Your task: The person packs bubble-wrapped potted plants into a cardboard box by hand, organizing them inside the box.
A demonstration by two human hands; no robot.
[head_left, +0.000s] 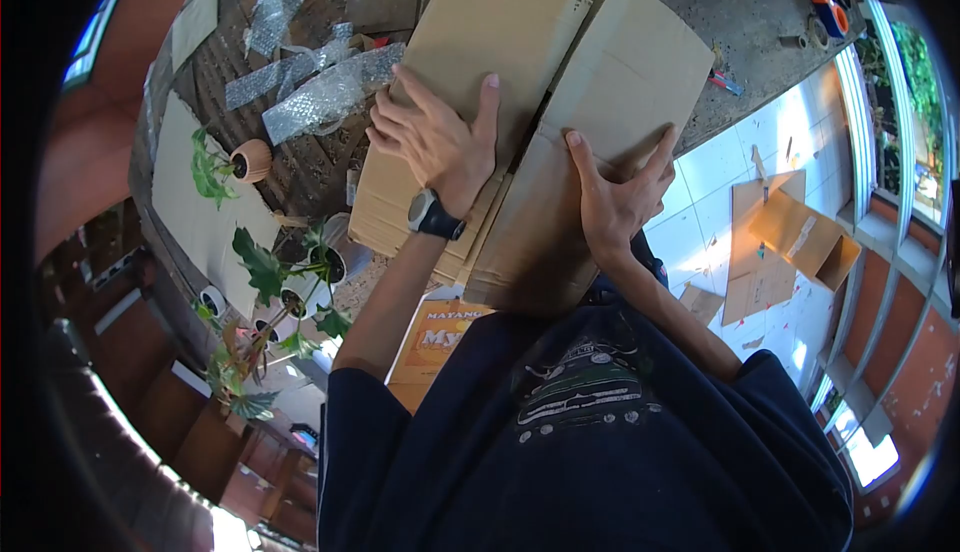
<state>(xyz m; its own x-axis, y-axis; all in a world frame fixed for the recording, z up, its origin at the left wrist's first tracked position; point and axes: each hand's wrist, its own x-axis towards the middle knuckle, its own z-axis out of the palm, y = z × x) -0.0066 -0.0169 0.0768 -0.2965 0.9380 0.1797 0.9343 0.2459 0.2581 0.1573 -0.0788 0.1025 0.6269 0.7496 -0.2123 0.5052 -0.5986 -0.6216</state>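
A large brown cardboard box (500,22) lies on the worktable in front of my body, its near end close to my shirt. Two panels meet along a dark slanting gap, and the right panel (630,62) has a creased lower part. My left hand (440,142), with a watch (432,214) on the wrist, rests on the left panel with its fingers spread. On the right panel sits my right hand (620,197), thumb and index finger wide apart; its other fingers are partly hidden near the panel's edge.
Bubble wrap (325,97) lies on the worktable at left, near a small potted plant (250,160). More potted plants (290,302) stand lower left. An orange tape dispenser (829,14) is at the far right corner. An open carton (815,237) lies on the tiled floor.
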